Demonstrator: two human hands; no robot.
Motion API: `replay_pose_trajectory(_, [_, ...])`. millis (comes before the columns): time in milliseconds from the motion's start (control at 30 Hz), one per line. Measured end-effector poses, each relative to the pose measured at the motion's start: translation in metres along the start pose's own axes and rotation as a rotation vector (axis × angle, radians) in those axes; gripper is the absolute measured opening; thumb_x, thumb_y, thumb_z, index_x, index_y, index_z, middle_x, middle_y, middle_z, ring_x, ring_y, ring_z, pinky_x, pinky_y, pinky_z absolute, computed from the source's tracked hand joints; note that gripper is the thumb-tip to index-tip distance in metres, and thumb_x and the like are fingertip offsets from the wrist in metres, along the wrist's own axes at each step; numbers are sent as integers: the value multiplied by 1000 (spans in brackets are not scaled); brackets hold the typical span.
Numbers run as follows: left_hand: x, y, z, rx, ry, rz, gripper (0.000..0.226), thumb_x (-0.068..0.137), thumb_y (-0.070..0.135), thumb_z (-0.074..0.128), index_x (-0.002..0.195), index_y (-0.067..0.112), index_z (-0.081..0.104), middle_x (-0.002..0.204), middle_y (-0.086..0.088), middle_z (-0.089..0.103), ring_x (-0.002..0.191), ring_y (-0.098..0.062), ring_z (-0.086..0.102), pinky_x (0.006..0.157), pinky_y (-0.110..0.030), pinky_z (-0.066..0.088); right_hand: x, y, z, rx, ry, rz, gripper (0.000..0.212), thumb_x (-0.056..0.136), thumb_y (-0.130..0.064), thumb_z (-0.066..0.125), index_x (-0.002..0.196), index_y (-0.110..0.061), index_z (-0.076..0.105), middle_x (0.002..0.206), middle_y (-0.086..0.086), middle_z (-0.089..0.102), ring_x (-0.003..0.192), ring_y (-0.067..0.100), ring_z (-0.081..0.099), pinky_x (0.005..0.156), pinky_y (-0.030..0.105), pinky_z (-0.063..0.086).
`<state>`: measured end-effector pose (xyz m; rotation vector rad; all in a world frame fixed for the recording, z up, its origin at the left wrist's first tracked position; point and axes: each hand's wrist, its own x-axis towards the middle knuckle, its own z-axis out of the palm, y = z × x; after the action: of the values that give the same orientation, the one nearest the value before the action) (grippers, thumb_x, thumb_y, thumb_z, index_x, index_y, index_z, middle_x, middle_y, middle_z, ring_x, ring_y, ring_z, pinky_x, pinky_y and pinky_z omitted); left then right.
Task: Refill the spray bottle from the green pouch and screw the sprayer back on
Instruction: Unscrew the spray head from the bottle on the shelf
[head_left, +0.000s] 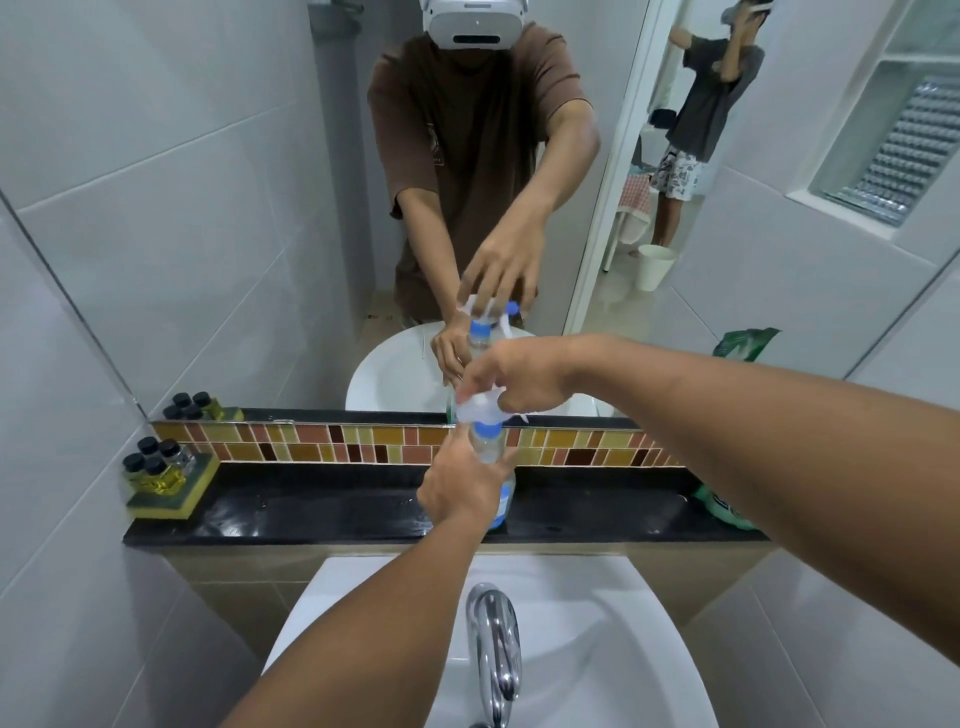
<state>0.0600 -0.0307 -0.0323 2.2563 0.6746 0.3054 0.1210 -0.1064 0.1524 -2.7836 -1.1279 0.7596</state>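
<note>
- The spray bottle (493, 467) stands upright on the black tabletop (311, 512), at 12 o'clock from the tap (493, 639).
- The left hand (460, 488) has its grip closed around the bottle's body.
- The right hand (519, 382) pinches the white sprayer (480, 408) on the blue collar.
- The green pouch (724, 506) sits at 3 o'clock from the bottle, partly hidden by the right forearm.

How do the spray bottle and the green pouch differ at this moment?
The spray bottle stands upright mid-shelf, gripped by the left hand, with the right hand on its sprayer; the green pouch sits untouched at the shelf's right end. The bottle is clear with a blue collar; the pouch is opaque green. Both rest on the black shelf.
</note>
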Motion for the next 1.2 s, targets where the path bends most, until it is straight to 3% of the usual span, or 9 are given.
replay_pose_trajectory(100, [-1, 0, -1, -32, -4, -22, 58, 79, 77, 68, 115, 31, 61, 103, 8, 70, 83, -14, 58, 64, -28, 39, 0, -3, -1, 61, 49, 29, 31, 97, 3, 57, 109, -19, 75, 117, 1, 64, 110, 24, 59, 86, 31, 56])
replay_pose_trajectory(167, [0, 0, 0, -32, -15, -19, 54, 81, 74, 69, 111, 31, 59, 98, 9, 67, 82, -14, 58, 66, -29, 41, 3, -3, 4, 117, 164, 104, 23, 100, -6, 53, 114, -10, 71, 121, 12, 65, 113, 29, 61, 91, 38, 56])
replay_pose_trajectory(267, [0, 0, 1, -19, 10, -15, 55, 82, 72, 69, 115, 30, 59, 101, 8, 69, 81, -12, 58, 66, -28, 43, 11, -3, 13, 210, 226, 366, 58, 105, -46, 50, 144, -4, 43, 138, 20, 57, 113, 35, 65, 84, 39, 56])
replay_pose_trajectory(333, [0, -1, 2, -17, 25, -3, 56, 83, 72, 68, 119, 30, 60, 105, 7, 71, 81, -11, 56, 65, -27, 41, 15, -9, 21, 309, 124, 521, 68, 99, -63, 53, 134, -5, 47, 125, 18, 66, 93, 33, 74, 70, 37, 63])
replay_pose_trajectory(400, [0, -3, 2, -22, 21, 13, 58, 82, 73, 67, 122, 32, 60, 106, 7, 72, 82, -11, 57, 66, -28, 43, 24, -11, 27, 347, 93, 506, 50, 99, -42, 68, 121, 1, 57, 104, 19, 74, 80, 32, 78, 66, 40, 66])
replay_pose_trajectory(500, [2, -3, 0, -1, -11, 16, 57, 81, 74, 69, 121, 33, 59, 106, 9, 72, 83, -11, 56, 69, -30, 42, 26, -15, 23, 187, 86, 315, 29, 93, -8, 72, 120, -4, 60, 102, 14, 68, 88, 31, 76, 75, 44, 66])
replay_pose_trajectory(667, [6, -5, -2, -2, -34, 55, 55, 79, 71, 71, 118, 34, 60, 105, 8, 73, 93, -18, 67, 75, -36, 54, 9, -29, -28, -121, 45, 8, 24, 87, 4, 71, 98, -17, 66, 105, 6, 65, 102, 30, 63, 87, 42, 58])
replay_pose_trajectory(800, [7, -8, -6, 23, -75, 42, 53, 79, 69, 73, 115, 33, 59, 108, 8, 72, 99, -18, 69, 76, -36, 57, -24, -24, -66, -148, 79, 16, 27, 88, -1, 72, 106, -20, 65, 98, 3, 63, 94, 26, 62, 72, 34, 53])
replay_pose_trajectory(1200, [15, -20, -12, 15, -173, 47, 47, 78, 63, 78, 112, 35, 61, 100, 8, 72, 88, -15, 68, 67, -31, 55, -156, 147, -43, 785, 497, 381, 21, 98, -7, 63, 116, -17, 60, 114, 20, 69, 93, 30, 67, 67, 36, 46])
